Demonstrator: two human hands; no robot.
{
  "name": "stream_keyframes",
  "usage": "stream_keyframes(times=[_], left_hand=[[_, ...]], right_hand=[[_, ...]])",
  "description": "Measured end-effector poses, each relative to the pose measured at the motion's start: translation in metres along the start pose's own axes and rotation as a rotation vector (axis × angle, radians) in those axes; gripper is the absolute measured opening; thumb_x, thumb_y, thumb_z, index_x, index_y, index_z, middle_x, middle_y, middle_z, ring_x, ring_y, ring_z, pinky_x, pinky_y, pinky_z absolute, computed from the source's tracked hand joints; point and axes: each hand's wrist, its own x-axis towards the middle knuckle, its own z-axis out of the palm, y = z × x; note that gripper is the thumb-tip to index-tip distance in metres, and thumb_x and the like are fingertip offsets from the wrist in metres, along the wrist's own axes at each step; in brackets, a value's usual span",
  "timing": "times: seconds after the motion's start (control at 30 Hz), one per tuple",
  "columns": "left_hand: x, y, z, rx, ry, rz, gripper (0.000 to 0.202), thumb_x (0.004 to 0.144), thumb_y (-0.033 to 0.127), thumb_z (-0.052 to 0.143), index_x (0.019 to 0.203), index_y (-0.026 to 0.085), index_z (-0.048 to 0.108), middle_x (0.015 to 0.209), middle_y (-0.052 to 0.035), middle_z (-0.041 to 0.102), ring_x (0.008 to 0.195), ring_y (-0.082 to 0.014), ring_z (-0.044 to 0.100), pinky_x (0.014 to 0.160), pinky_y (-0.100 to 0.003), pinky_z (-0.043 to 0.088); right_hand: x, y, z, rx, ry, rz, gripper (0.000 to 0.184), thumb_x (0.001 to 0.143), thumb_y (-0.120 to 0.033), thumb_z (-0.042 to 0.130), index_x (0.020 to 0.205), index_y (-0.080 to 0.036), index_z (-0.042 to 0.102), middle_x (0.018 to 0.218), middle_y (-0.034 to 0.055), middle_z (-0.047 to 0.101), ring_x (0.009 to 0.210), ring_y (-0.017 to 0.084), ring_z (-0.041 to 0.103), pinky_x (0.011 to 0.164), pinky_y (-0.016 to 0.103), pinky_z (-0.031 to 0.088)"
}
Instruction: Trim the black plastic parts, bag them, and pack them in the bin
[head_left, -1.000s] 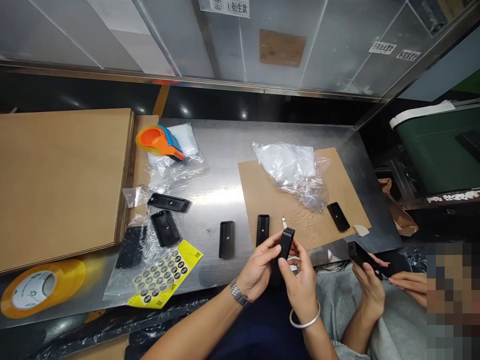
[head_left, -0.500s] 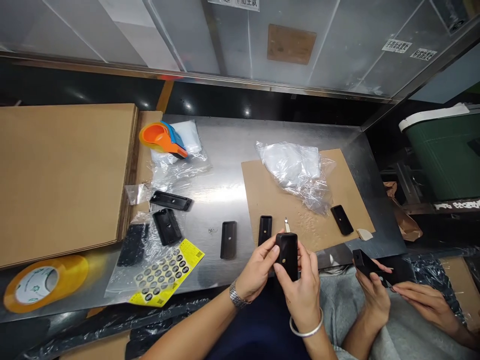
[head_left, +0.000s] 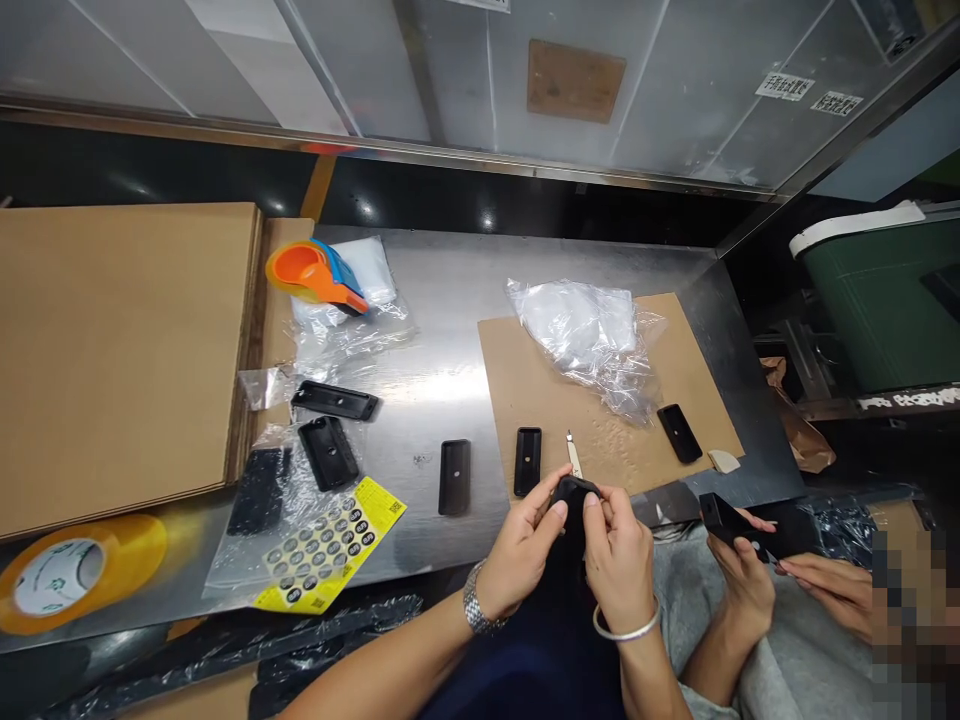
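Note:
Between my two hands is a black rectangular plastic case point(head_left: 576, 490), tilted so that mostly its far end shows. My left hand point(head_left: 520, 548), with a metal watch on its wrist, grips the case's left side. From the right, my right hand point(head_left: 618, 552), wearing a silver bangle, closes on the other side. Just beyond the case a slim pale-handled cutter point(head_left: 574, 455) lies on the cardboard sheet point(head_left: 517, 375). Near it rests a black plastic tray-like part point(head_left: 528, 460), and a similar part point(head_left: 454, 477) lies on bare metal farther left.
At right, a co-worker's hands point(head_left: 739, 590) hold a black part. Another black part point(head_left: 679, 433) and a clear plastic bag point(head_left: 585, 335) lie on the cardboard. Leftward are a yellow sticker sheet point(head_left: 330, 560), tape roll point(head_left: 75, 575), orange tape dispenser point(head_left: 319, 275) and cardboard stack point(head_left: 120, 340).
The case has been tipped from showing its long face to showing mostly its end. My right hand has turned and shifted slightly right; the view has moved a little.

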Motion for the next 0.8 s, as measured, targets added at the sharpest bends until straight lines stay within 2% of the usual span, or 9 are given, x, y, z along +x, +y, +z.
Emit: stream_keyframes(times=[0.1, 0.17, 0.23, 0.3, 0.37, 0.43, 0.53, 0.63, 0.8], left_hand=[[-0.002, -0.004, 0.000, 0.080, 0.004, 0.034, 0.040, 0.079, 0.027, 0.052, 0.118, 0.019, 0.050, 0.107, -0.0043, 0.058, 0.099, -0.0161, 0.050, 0.086, -0.022, 0.037], [-0.002, -0.007, -0.001, 0.145, 0.011, 0.024, 0.039, 0.079, 0.032, 0.050, 0.116, 0.018, 0.050, 0.089, -0.0034, 0.060, 0.077, -0.0139, 0.054, 0.068, -0.021, 0.044], [-0.001, -0.010, -0.003, 0.230, 0.042, 0.029, 0.037, 0.081, 0.037, 0.046, 0.112, 0.017, 0.051, 0.073, -0.0011, 0.057, 0.059, -0.0117, 0.050, 0.052, -0.020, 0.042], [0.000, -0.012, -0.006, 0.358, 0.095, 0.081, 0.036, 0.082, 0.039, 0.043, 0.108, 0.016, 0.054, 0.065, 0.0004, 0.055, 0.052, -0.0103, 0.046, 0.047, -0.020, 0.039], [0.001, -0.013, -0.008, 0.490, 0.149, 0.152, 0.036, 0.083, 0.038, 0.042, 0.107, 0.015, 0.056, 0.065, 0.0004, 0.057, 0.050, -0.0097, 0.045, 0.050, -0.021, 0.039], [0.003, -0.014, -0.011, 0.561, 0.187, 0.186, 0.037, 0.083, 0.038, 0.041, 0.108, 0.015, 0.058, 0.066, -0.0007, 0.060, 0.054, -0.0109, 0.048, 0.055, -0.022, 0.041], [0.005, -0.013, -0.013, 0.519, 0.159, 0.146, 0.043, 0.083, 0.039, 0.040, 0.112, 0.013, 0.056, 0.063, -0.0018, 0.060, 0.065, -0.0149, 0.053, 0.063, -0.024, 0.044], [0.004, -0.009, -0.013, 0.395, 0.054, 0.073, 0.045, 0.081, 0.037, 0.043, 0.117, 0.012, 0.052, 0.073, -0.0034, 0.062, 0.075, -0.0162, 0.054, 0.069, -0.027, 0.046], [-0.001, 0.002, -0.012, 0.082, -0.110, -0.068, 0.056, 0.072, 0.024, 0.050, 0.126, 0.013, 0.041, 0.083, -0.0026, 0.058, 0.070, -0.0123, 0.048, 0.061, -0.027, 0.048]], right_hand=[[0.004, 0.003, -0.002, -0.135, 0.018, -0.012, 0.031, 0.087, -0.037, 0.032, 0.070, -0.019, 0.050, 0.050, 0.0015, 0.056, 0.044, 0.015, 0.054, 0.043, 0.022, 0.029], [0.004, 0.005, -0.003, -0.122, 0.004, -0.025, 0.036, 0.089, -0.038, 0.030, 0.063, -0.020, 0.047, 0.044, -0.0005, 0.051, 0.039, 0.013, 0.050, 0.042, 0.022, 0.027], [0.003, 0.006, -0.003, -0.032, -0.018, -0.038, 0.038, 0.090, -0.037, 0.028, 0.060, -0.020, 0.045, 0.042, -0.0022, 0.048, 0.038, 0.011, 0.048, 0.043, 0.020, 0.028], [-0.001, 0.005, -0.002, 0.053, -0.020, -0.044, 0.035, 0.090, -0.037, 0.029, 0.066, -0.019, 0.048, 0.045, -0.0028, 0.050, 0.041, 0.010, 0.049, 0.045, 0.019, 0.030], [-0.005, 0.004, 0.002, 0.084, -0.018, -0.053, 0.028, 0.087, -0.039, 0.036, 0.080, -0.017, 0.051, 0.050, -0.0029, 0.052, 0.044, 0.010, 0.051, 0.046, 0.018, 0.033], [-0.009, 0.004, 0.006, 0.087, -0.037, -0.058, 0.027, 0.084, -0.041, 0.042, 0.094, -0.016, 0.050, 0.054, -0.0030, 0.053, 0.047, 0.011, 0.052, 0.047, 0.019, 0.034], [-0.011, 0.004, 0.011, 0.057, -0.039, -0.042, 0.025, 0.085, -0.039, 0.040, 0.093, -0.016, 0.049, 0.053, -0.0034, 0.052, 0.046, 0.011, 0.051, 0.046, 0.019, 0.033], [-0.009, 0.005, 0.011, 0.040, 0.009, -0.007, 0.024, 0.085, -0.038, 0.039, 0.083, -0.017, 0.050, 0.048, -0.0049, 0.048, 0.040, 0.010, 0.046, 0.043, 0.020, 0.028], [-0.008, 0.004, 0.006, 0.054, 0.060, 0.004, 0.023, 0.084, -0.038, 0.041, 0.078, -0.018, 0.050, 0.043, -0.0074, 0.042, 0.037, 0.008, 0.041, 0.041, 0.018, 0.027]])
